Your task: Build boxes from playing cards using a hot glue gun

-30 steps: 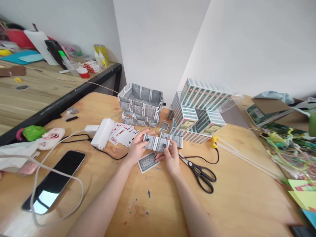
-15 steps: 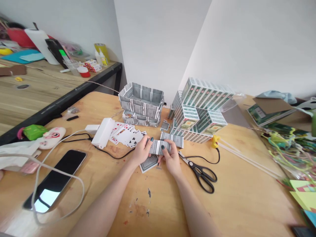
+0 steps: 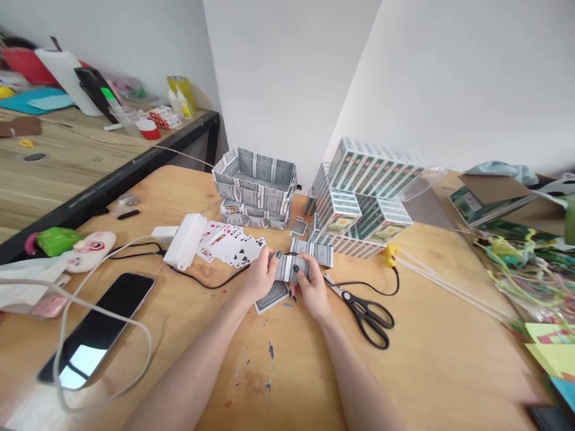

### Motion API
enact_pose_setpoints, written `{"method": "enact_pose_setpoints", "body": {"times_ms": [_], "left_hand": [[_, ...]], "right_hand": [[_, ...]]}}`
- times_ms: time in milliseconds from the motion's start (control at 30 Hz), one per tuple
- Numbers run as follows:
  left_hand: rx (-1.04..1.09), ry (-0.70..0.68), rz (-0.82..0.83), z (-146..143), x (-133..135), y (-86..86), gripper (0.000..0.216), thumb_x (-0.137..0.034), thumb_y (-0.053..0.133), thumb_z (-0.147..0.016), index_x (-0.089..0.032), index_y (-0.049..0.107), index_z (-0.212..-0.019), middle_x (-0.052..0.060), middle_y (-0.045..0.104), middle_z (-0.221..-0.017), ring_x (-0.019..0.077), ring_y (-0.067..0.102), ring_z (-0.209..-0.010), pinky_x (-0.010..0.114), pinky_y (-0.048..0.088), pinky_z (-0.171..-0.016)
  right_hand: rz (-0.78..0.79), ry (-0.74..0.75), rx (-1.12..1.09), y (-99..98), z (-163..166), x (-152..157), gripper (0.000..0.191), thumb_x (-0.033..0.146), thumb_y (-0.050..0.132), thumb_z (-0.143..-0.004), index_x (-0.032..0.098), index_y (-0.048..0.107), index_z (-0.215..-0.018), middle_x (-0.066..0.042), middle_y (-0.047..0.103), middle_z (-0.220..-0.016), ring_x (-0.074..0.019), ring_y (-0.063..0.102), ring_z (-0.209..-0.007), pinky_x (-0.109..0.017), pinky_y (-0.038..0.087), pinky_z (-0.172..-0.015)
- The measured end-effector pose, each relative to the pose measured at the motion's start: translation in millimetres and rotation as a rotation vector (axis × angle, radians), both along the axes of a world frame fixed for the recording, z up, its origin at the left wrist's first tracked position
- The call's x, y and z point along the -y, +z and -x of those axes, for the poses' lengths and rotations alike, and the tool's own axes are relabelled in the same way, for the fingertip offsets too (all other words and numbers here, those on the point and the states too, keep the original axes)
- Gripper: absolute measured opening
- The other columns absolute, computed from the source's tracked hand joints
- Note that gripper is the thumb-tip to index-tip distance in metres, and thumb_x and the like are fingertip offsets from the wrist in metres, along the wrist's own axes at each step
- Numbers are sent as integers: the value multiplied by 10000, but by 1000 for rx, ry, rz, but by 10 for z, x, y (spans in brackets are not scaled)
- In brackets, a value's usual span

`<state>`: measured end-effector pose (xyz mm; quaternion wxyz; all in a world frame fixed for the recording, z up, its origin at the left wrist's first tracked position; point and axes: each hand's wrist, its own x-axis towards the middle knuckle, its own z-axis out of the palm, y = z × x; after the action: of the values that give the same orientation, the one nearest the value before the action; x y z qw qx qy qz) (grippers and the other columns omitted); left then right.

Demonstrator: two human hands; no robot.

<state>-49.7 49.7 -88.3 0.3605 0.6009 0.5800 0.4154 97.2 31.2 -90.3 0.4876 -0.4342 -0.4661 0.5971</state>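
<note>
Between my left hand (image 3: 260, 276) and my right hand (image 3: 311, 287) is a folded playing card piece (image 3: 286, 267), grey patterned back facing up, gripped at both ends with the thumbs on top. Under my hands a loose playing card (image 3: 272, 297) lies back up on the table. Just behind the held piece rest more folded cards (image 3: 321, 254). Several face-up playing cards (image 3: 231, 245) are fanned out to the left. Farther back stands a box woven from folded cards (image 3: 256, 179), on top of a similar piece.
Black-handled scissors (image 3: 368, 317) lie right of my hands. Stacked card boxes (image 3: 350, 215) stand behind. A yellow glue gun (image 3: 392, 256) with its cable is at right. Left are a white power strip (image 3: 185, 241), a phone (image 3: 99, 329) and a looping white cable (image 3: 150, 341).
Both hands keep hold of the folded card, with only slight finger shifts on it. The whole view has moved a little.
</note>
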Motion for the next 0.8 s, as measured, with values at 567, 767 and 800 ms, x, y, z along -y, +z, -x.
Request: {"method": "enact_pose_setpoints", "body": {"times_ms": [567, 767, 800], "left_hand": [[-615, 409, -225, 432, -53, 11, 292, -358, 557, -782, -167, 606, -998, 157, 533, -1062, 356, 428, -1064, 477, 315, -929], [-732, 416, -151, 465, -112, -99, 338, -432, 664, -684, -176, 630, -902, 146, 488, -1133, 371, 409, -1067, 488, 337, -893], [-726, 432, -144, 467, -121, -106, 334, -431, 670, -679, -174, 629, -888, 142, 495, -1120, 368, 414, -1064, 483, 339, -891]], "right_hand": [[22, -137, -133, -10, -10, -70, 506, 272, 733, -656, 242, 441, -1068, 51, 567, -732, -79, 471, -414, -227, 419, -380], [78, -76, -151, -21, -26, -76, 313, 311, 773, -603, 186, 553, -786, 40, 585, -655, -68, 432, -405, -216, 395, -378], [79, -70, -146, -15, -28, -75, 310, 316, 778, -597, 183, 561, -774, 40, 584, -641, -69, 430, -406, -216, 391, -380]]}}
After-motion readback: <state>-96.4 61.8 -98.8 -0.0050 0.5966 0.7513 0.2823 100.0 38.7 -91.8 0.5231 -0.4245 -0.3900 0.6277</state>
